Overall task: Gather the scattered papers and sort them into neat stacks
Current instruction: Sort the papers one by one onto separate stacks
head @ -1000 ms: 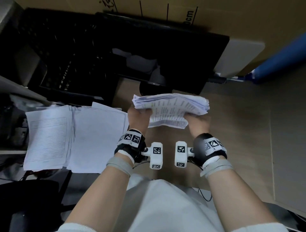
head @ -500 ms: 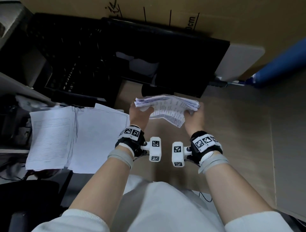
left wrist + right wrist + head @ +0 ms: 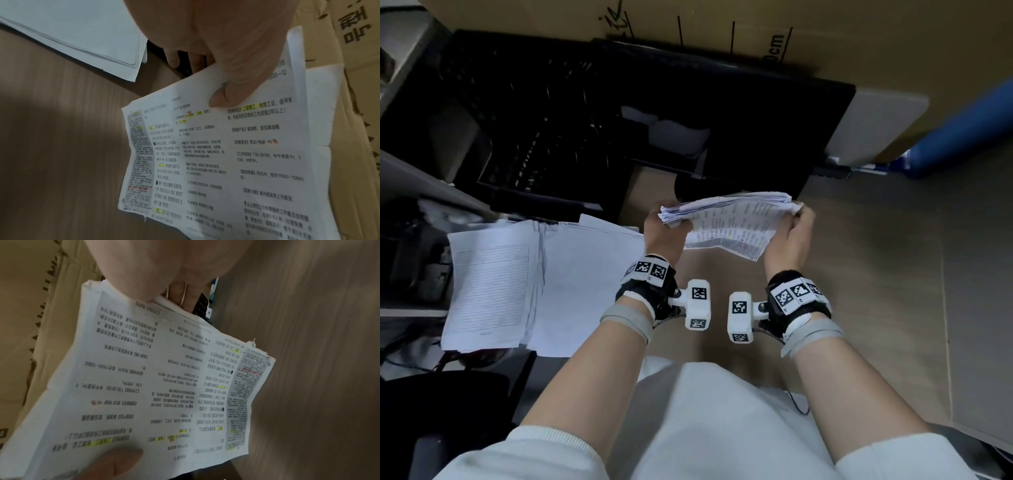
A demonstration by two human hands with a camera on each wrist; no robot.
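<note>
A thick bundle of printed papers (image 3: 732, 219) with yellow highlights hangs above the wooden desk, tilted on edge, and both hands hold it. My left hand (image 3: 666, 231) grips its left end, thumb on the printed face (image 3: 221, 97). My right hand (image 3: 791, 233) grips the right end, with the fingers behind the sheets (image 3: 185, 295). The printed sheet (image 3: 226, 154) fills both wrist views (image 3: 154, 378). Two flat stacks of white sheets lie on the desk at the left: a lined one (image 3: 489, 284) and a blank one (image 3: 585, 287).
A black monitor (image 3: 722, 113) stands just behind the bundle, with a black crate (image 3: 517, 113) to its left. Behind them is a cardboard box (image 3: 756, 31); a blue cylinder (image 3: 962, 130) lies at the right. Bare wooden desk (image 3: 876, 274) spreads to the right.
The bundle has been tilted up on its long edge and squeezed narrower. My right hand has shifted from under it to its right end. The left stacks have not moved.
</note>
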